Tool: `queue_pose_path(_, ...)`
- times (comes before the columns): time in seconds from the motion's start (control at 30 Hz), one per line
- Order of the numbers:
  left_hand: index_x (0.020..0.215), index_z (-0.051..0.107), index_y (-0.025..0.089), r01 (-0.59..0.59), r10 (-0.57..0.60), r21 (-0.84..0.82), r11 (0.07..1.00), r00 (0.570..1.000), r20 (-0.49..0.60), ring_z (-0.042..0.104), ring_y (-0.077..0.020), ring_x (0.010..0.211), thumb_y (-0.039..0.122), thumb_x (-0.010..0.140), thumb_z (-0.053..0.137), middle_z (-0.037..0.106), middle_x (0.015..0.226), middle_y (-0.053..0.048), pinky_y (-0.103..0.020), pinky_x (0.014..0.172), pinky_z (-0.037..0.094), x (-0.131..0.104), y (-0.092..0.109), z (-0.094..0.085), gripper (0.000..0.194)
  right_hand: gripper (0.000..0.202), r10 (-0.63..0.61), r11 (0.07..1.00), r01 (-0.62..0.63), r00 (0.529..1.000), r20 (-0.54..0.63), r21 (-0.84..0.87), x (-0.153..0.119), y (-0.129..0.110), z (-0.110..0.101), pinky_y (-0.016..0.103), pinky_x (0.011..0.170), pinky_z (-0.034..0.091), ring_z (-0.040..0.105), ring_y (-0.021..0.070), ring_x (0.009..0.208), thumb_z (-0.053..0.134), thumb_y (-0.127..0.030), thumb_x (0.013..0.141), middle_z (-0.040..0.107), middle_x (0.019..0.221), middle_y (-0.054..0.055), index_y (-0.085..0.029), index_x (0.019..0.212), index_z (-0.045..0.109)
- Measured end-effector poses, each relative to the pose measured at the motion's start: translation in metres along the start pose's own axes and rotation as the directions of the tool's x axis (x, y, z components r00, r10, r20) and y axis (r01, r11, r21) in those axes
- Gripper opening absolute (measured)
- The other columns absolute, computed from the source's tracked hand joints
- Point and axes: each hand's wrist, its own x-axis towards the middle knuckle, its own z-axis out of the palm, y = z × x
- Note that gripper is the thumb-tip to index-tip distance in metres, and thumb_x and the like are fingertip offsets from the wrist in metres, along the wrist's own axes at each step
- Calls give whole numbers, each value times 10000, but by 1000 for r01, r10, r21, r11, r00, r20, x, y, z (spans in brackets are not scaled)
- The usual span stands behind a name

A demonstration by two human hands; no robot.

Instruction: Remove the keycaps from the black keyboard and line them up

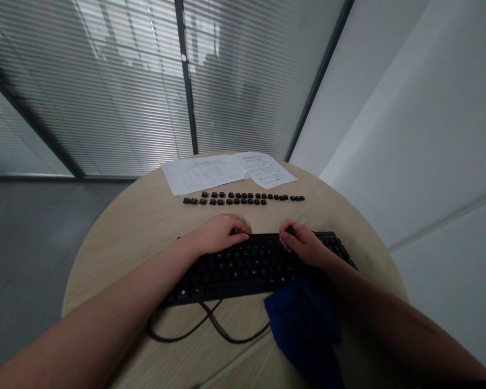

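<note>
Two rows of small blocky keycaps beyond black keyboard.

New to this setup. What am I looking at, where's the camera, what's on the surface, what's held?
No robot here: these are a person's bare hands. There's one picture, from a camera worn on the head, looking forward and down.

On the round wooden table lie a black keyboard with its cable, a blue cloth, rows of small black keycaps and printed papers.

The right hand pinches a small dark piece, with thin wire showing beside it. The left hand is at the keyboard's far edge; whether it grips anything isn't clear.
</note>
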Motion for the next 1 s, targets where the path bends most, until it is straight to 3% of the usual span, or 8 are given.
queue_pose_path(0.2,950,764,207,-13,13,25,1000,1000,-2,664,-184,838,325,906,589,740,922,-45,-308,787,488,-2,1,-2,216,444,26,960,23,985,-171,278,10,7,-3,219,424,316,434,87,432,579,-652,890,476,588,-86,-248,825,406)
queue_pose_path(0.37,1048,748,194,-6,9,92,996,1000,-29,680,-204,894,323,932,583,749,990,-70,-335,834,508,-5,10,-7,240,440,-12,965,47,991,-136,258,13,6,-3,212,417,305,448,83,426,592,-643,891,509,583,-80,-241,830,426)
queue_pose_path(0.53,1088,746,210,-26,49,155,988,987,-150,678,-222,987,308,945,595,759,1049,-67,-363,912,510,-6,43,-14,230,461,-29,971,54,994,-108,235,14,4,-3,216,414,280,451,85,429,578,-673,882,547,595,-66,-235,833,440)
queue_pose_path(0.7,1115,744,209,3,11,168,986,997,-79,698,-216,927,264,897,662,772,1052,-56,-348,876,526,8,69,-12,239,477,-54,957,80,993,-102,277,18,5,-2,211,428,294,460,79,437,592,-683,870,568,609,-66,-229,852,448)
queue_pose_path(1.0,958,764,215,131,-125,112,985,990,-62,710,-181,829,197,848,662,782,914,-14,-282,776,520,30,78,-6,150,491,-63,933,89,994,-85,348,15,1,-4,209,428,286,485,77,429,589,-696,860,573,602,-79,-232,872,430)
